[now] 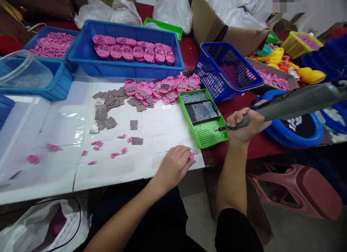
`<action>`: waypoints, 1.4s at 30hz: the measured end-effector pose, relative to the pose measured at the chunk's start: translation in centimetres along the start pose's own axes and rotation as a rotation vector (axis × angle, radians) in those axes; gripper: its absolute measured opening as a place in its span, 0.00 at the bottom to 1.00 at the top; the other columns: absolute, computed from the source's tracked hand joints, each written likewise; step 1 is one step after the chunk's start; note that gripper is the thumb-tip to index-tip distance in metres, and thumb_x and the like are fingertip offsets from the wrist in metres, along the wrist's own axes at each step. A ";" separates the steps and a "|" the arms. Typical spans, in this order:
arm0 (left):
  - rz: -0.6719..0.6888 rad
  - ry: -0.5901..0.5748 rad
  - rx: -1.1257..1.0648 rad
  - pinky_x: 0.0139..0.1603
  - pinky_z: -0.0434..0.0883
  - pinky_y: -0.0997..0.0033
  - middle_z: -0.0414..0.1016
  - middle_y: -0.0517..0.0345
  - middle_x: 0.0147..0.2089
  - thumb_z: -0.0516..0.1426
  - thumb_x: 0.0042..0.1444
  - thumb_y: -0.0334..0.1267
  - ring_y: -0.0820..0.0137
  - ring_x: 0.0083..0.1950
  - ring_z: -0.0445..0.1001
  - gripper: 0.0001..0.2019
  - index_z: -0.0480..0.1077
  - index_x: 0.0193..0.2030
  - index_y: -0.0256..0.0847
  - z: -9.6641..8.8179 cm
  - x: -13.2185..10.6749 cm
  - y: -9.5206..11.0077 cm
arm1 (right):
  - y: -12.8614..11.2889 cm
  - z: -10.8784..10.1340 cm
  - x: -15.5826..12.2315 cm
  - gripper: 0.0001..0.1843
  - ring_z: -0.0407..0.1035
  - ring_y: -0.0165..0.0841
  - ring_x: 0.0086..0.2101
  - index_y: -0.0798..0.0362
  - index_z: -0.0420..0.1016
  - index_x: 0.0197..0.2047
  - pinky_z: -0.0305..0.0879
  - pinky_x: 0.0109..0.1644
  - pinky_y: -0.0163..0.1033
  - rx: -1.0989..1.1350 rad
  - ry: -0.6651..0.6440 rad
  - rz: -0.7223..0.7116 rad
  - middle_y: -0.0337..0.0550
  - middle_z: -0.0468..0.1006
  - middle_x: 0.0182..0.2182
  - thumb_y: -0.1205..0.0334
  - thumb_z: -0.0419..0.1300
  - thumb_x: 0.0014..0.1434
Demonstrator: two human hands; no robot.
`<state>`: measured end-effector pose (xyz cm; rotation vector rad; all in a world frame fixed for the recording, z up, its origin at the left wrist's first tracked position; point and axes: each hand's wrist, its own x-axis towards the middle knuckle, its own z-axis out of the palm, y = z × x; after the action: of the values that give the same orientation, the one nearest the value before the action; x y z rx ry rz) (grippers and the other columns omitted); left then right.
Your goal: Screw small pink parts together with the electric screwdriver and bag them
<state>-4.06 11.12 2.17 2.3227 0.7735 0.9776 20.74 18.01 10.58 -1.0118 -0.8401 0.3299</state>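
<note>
My left hand [175, 165] is closed at the table's front edge, its fingers on a small pink plastic part [192, 156] that they partly cover. In my right hand [245, 125] is a long grey electric screwdriver [295, 102], fingers wrapped round its front end. The tip points left, over the green tray [199, 143]. That tray holds small silver screws [193, 97] and a black perforated plate [202, 111] with screws standing in part of its holes. Left of my hands lie small pink pieces [115, 155] and grey metal plates [137, 141].
Pink parts with metal plates [145, 91] are heaped behind. A blue bin [124, 69] holds rows of pink assemblies [127, 53]. The blue basket [230, 80] stands beyond the tray, with a blue round seat [306, 134] at right. A reddish stool [320, 190] is below.
</note>
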 end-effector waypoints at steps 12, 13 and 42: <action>0.100 0.038 0.133 0.57 0.85 0.53 0.89 0.44 0.55 0.58 0.80 0.37 0.55 0.58 0.87 0.08 0.79 0.53 0.36 -0.5 -0.1 0.8 | 0.9 0.9 -1.1 0.13 0.49 0.26 0.12 0.45 0.61 0.35 0.48 0.16 0.32 0.008 0.004 0.007 0.25 0.58 0.15 0.56 0.63 0.51; 0.099 0.044 0.136 0.57 0.86 0.52 0.89 0.44 0.55 0.59 0.80 0.37 0.55 0.58 0.87 0.08 0.79 0.53 0.37 -0.5 -0.1 0.8 | 1.0 0.8 -1.1 0.13 0.48 0.26 0.12 0.44 0.61 0.35 0.47 0.16 0.33 0.010 0.009 0.005 0.25 0.58 0.15 0.55 0.64 0.53; 0.020 -0.085 -0.037 0.62 0.85 0.48 0.87 0.42 0.58 0.58 0.81 0.39 0.56 0.59 0.87 0.09 0.80 0.54 0.38 0.5 -0.6 -0.6 | -5.7 1.7 -12.6 0.12 0.52 0.30 0.14 0.43 0.68 0.47 0.57 0.17 0.37 0.227 -0.365 0.118 0.27 0.70 0.19 0.60 0.67 0.65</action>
<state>-4.25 11.06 1.21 2.3285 0.6933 0.8875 10.54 8.56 10.04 -0.8003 -1.0457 0.7097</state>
